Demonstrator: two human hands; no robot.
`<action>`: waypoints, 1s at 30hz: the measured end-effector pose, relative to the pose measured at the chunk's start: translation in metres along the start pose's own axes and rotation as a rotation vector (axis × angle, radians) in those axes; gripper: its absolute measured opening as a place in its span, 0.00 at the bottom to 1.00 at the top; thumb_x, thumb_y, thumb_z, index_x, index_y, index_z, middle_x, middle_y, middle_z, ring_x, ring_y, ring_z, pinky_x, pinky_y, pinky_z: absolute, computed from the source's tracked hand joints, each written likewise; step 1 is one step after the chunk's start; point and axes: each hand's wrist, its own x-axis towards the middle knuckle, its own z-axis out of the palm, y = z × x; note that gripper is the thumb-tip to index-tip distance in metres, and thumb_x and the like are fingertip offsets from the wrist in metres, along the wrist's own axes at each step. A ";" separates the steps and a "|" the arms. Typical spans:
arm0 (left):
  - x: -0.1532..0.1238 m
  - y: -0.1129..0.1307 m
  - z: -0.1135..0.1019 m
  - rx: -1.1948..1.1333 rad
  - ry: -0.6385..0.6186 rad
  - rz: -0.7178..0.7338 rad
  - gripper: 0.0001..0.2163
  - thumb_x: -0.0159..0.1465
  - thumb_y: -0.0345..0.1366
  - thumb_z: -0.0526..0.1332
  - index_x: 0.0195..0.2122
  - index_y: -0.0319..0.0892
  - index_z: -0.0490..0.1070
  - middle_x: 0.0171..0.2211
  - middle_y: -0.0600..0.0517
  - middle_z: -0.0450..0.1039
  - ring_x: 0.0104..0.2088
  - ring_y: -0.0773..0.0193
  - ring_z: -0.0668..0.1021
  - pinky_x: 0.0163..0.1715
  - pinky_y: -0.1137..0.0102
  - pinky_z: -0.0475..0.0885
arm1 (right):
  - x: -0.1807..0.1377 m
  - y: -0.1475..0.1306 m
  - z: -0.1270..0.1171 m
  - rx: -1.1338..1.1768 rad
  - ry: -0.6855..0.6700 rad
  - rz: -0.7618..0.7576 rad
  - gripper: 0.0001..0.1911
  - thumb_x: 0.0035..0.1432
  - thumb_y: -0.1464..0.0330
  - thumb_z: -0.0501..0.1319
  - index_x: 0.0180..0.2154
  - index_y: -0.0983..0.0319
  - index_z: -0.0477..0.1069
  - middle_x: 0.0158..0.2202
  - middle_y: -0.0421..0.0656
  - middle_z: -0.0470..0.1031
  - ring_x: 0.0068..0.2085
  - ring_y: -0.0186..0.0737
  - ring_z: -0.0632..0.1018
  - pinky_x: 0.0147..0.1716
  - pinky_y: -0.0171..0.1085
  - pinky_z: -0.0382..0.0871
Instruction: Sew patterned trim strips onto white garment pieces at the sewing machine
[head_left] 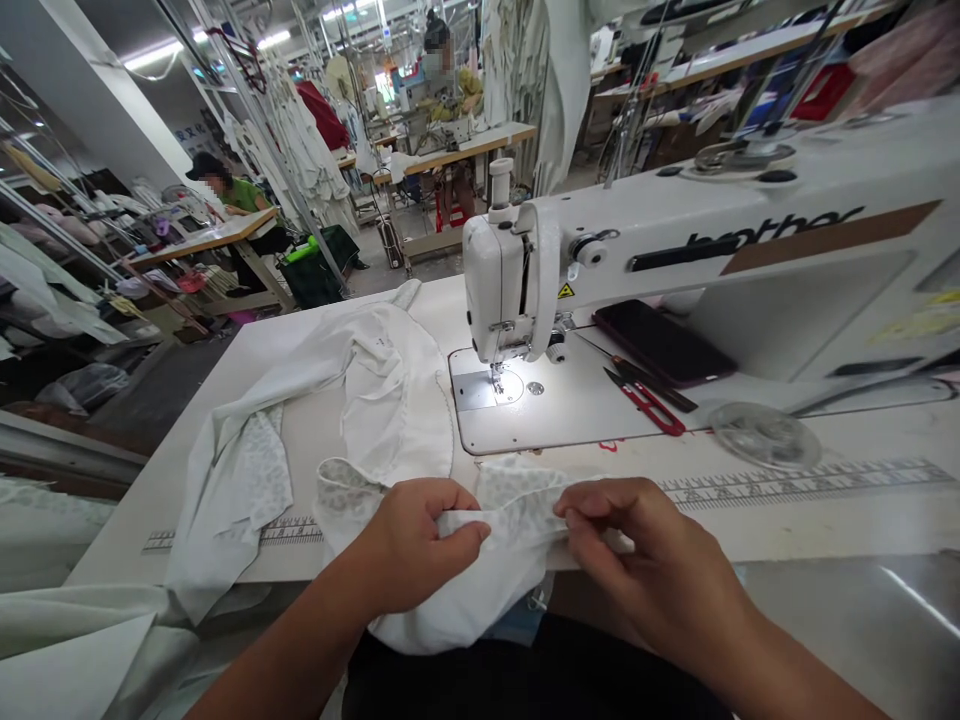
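A pale fabric piece [465, 590] with a faint spotted print on one face hangs over the table's front edge towards my lap. My left hand [420, 545] pinches its upper edge between thumb and curled fingers. To the right, my right hand [630, 530] grips the same edge with thumb and fingertips, and a short stretch of cloth runs between the two hands. More white cloth [390, 390] lies curved on the table to the left of the sewing machine [502, 280]. The needle and presser foot [496, 378] stand beyond my hands, with no cloth under them.
Right of the needle plate [480, 425] lie red-handled thread snips [649, 400], a dark phone [664, 340] and a clear round disc [765, 435]. A printed ruler strip [810, 485] runs along the front of the table [847, 530]. Other people sit at machines farther back.
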 end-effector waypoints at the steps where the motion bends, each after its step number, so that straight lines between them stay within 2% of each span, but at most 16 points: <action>1: 0.000 0.001 0.000 0.013 0.001 0.011 0.07 0.59 0.38 0.60 0.27 0.41 0.71 0.24 0.56 0.68 0.26 0.67 0.69 0.26 0.73 0.62 | 0.001 -0.002 -0.002 -0.008 -0.040 -0.004 0.05 0.61 0.69 0.56 0.40 0.56 0.62 0.34 0.40 0.76 0.32 0.38 0.79 0.25 0.33 0.73; 3: 0.000 0.005 0.002 0.057 0.012 0.049 0.06 0.59 0.37 0.60 0.27 0.41 0.71 0.24 0.56 0.69 0.27 0.67 0.69 0.26 0.73 0.62 | 0.006 -0.010 -0.004 -0.043 -0.107 -0.064 0.10 0.62 0.67 0.57 0.46 0.56 0.64 0.37 0.42 0.76 0.35 0.39 0.79 0.29 0.36 0.75; 5: -0.001 0.009 0.003 0.101 0.019 0.094 0.06 0.59 0.36 0.60 0.27 0.41 0.71 0.23 0.56 0.68 0.27 0.67 0.69 0.27 0.73 0.62 | 0.012 -0.017 -0.003 -0.089 -0.150 -0.193 0.15 0.62 0.66 0.59 0.51 0.57 0.65 0.43 0.45 0.75 0.42 0.42 0.77 0.37 0.40 0.75; 7: -0.003 0.012 0.003 0.129 0.017 0.126 0.06 0.58 0.36 0.60 0.26 0.42 0.71 0.23 0.57 0.68 0.26 0.68 0.69 0.27 0.73 0.61 | 0.018 -0.022 -0.001 -0.132 -0.180 -0.326 0.12 0.63 0.70 0.58 0.48 0.58 0.68 0.44 0.46 0.75 0.44 0.44 0.75 0.39 0.41 0.74; 9: -0.005 0.014 0.002 0.141 0.011 0.138 0.05 0.59 0.35 0.60 0.27 0.42 0.71 0.24 0.57 0.70 0.27 0.68 0.70 0.27 0.73 0.62 | 0.022 -0.021 0.001 -0.172 -0.199 -0.389 0.08 0.63 0.75 0.54 0.39 0.60 0.71 0.38 0.46 0.75 0.39 0.43 0.74 0.34 0.40 0.72; 11: -0.006 0.013 0.000 0.141 -0.002 0.127 0.05 0.59 0.35 0.60 0.27 0.42 0.72 0.25 0.57 0.71 0.28 0.68 0.71 0.28 0.73 0.62 | 0.023 -0.019 0.000 -0.191 -0.206 -0.394 0.12 0.62 0.78 0.51 0.32 0.61 0.70 0.32 0.45 0.73 0.34 0.42 0.73 0.31 0.39 0.69; 14: -0.003 0.011 -0.001 0.119 -0.024 0.095 0.06 0.60 0.36 0.60 0.28 0.42 0.73 0.26 0.56 0.72 0.29 0.67 0.72 0.29 0.73 0.63 | 0.023 -0.020 -0.004 -0.082 -0.232 -0.387 0.12 0.60 0.80 0.50 0.35 0.60 0.68 0.33 0.44 0.73 0.35 0.41 0.72 0.33 0.39 0.68; 17: 0.001 0.010 0.003 0.074 -0.074 0.099 0.07 0.60 0.37 0.61 0.28 0.41 0.74 0.25 0.55 0.72 0.29 0.66 0.73 0.28 0.73 0.64 | 0.022 -0.030 -0.003 0.104 -0.300 -0.447 0.11 0.61 0.80 0.50 0.37 0.59 0.65 0.36 0.43 0.73 0.37 0.39 0.71 0.37 0.39 0.67; 19: 0.003 0.011 0.007 0.055 -0.128 0.134 0.06 0.60 0.36 0.61 0.28 0.41 0.74 0.26 0.55 0.73 0.29 0.67 0.73 0.28 0.74 0.65 | 0.022 -0.034 -0.001 0.157 -0.356 -0.497 0.11 0.61 0.80 0.49 0.36 0.59 0.63 0.33 0.41 0.72 0.34 0.37 0.70 0.35 0.38 0.65; 21: 0.001 0.011 0.006 0.066 -0.143 0.194 0.05 0.59 0.34 0.61 0.28 0.41 0.75 0.26 0.55 0.74 0.29 0.67 0.74 0.29 0.74 0.66 | 0.023 -0.030 -0.003 0.114 -0.421 -0.519 0.13 0.59 0.82 0.48 0.34 0.60 0.63 0.29 0.40 0.70 0.30 0.36 0.68 0.32 0.37 0.63; 23: -0.003 0.009 -0.002 0.086 -0.079 0.254 0.05 0.59 0.33 0.62 0.28 0.41 0.75 0.26 0.55 0.74 0.29 0.68 0.74 0.30 0.74 0.66 | 0.023 -0.013 -0.012 -0.042 -0.436 -0.508 0.13 0.57 0.82 0.48 0.31 0.59 0.64 0.28 0.41 0.70 0.30 0.37 0.68 0.30 0.37 0.62; 25: -0.007 0.004 -0.014 0.079 0.022 0.267 0.07 0.61 0.35 0.61 0.27 0.40 0.74 0.25 0.55 0.73 0.28 0.68 0.74 0.30 0.74 0.66 | 0.023 0.012 -0.029 -0.278 -0.325 -0.457 0.12 0.56 0.80 0.50 0.28 0.59 0.65 0.24 0.41 0.69 0.28 0.39 0.69 0.26 0.37 0.61; 26: -0.009 0.001 -0.021 0.067 0.061 0.257 0.08 0.62 0.35 0.61 0.27 0.40 0.73 0.25 0.55 0.73 0.28 0.67 0.74 0.29 0.74 0.66 | 0.022 0.024 -0.040 -0.403 -0.253 -0.383 0.12 0.56 0.79 0.49 0.28 0.59 0.66 0.24 0.42 0.69 0.28 0.41 0.71 0.25 0.37 0.61; 28: -0.009 -0.004 -0.030 0.049 0.095 0.234 0.09 0.62 0.36 0.60 0.27 0.40 0.73 0.24 0.54 0.73 0.27 0.67 0.74 0.27 0.74 0.66 | 0.021 0.042 -0.059 -0.597 -0.181 -0.211 0.11 0.62 0.72 0.50 0.31 0.59 0.70 0.26 0.44 0.70 0.27 0.42 0.73 0.24 0.38 0.63; 30: -0.007 -0.007 -0.032 0.059 0.079 0.255 0.07 0.62 0.36 0.61 0.29 0.41 0.75 0.26 0.54 0.75 0.28 0.67 0.75 0.28 0.74 0.68 | 0.020 0.046 -0.071 -0.704 -0.150 -0.128 0.16 0.65 0.62 0.49 0.29 0.57 0.70 0.25 0.44 0.70 0.24 0.42 0.73 0.20 0.38 0.61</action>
